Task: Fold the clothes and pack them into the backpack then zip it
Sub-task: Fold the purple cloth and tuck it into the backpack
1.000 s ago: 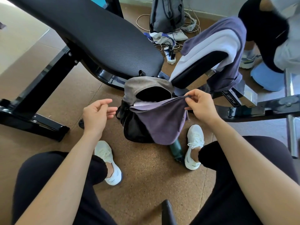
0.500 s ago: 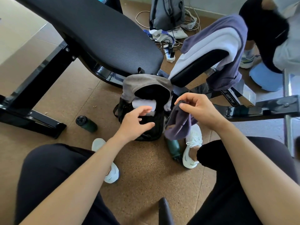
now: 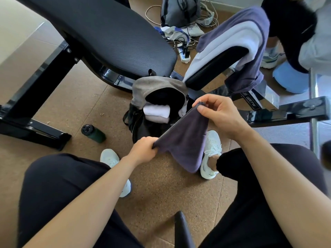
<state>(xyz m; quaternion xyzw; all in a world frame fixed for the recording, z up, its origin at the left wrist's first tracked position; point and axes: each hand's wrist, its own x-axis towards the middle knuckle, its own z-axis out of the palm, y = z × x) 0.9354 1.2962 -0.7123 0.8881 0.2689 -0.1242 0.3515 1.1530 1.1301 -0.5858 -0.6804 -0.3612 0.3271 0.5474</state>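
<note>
At the far left the black steel frame (image 3: pixel 35 83) of a weight bench slants down to the cork floor (image 3: pixel 161 190), carrying the long black padded backrest (image 3: pixel 111 34) overhead. Just right of the frame's foot a dark green bottle (image 3: pixel 94 134) lies on its side on the floor, near a white sneaker (image 3: pixel 109 157). The left hand (image 3: pixel 143 149) is curled tight round the lower corner of a dark purple cloth (image 3: pixel 186 145), gripping it just in front of the backpack. The grey and black backpack (image 3: pixel 157 88) stands on the floor under the end of the backrest, its top flap thrown open, and folded white clothes (image 3: pixel 156 112) are stacked inside the mouth. The cloth is stretched taut and slanting up to the right, with its loose bulk hanging down over the other white sneaker (image 3: pixel 211 154). The right hand (image 3: pixel 220 115) pinches the cloth's upper corner between thumb and fingers, higher than the left and well apart from it, just right of the backpack's opening. Behind it, purple and white garments (image 3: pixel 238 34) are draped over the bench's smaller black pad (image 3: pixel 215 67). Further back a second grey bag (image 3: pixel 179 11) sits among cables and a power strip (image 3: pixel 184 54). At the far right another person's dark sleeve (image 3: pixel 290 24) shows, above a light blue cushion (image 3: pixel 290 79) on the floor.
</note>
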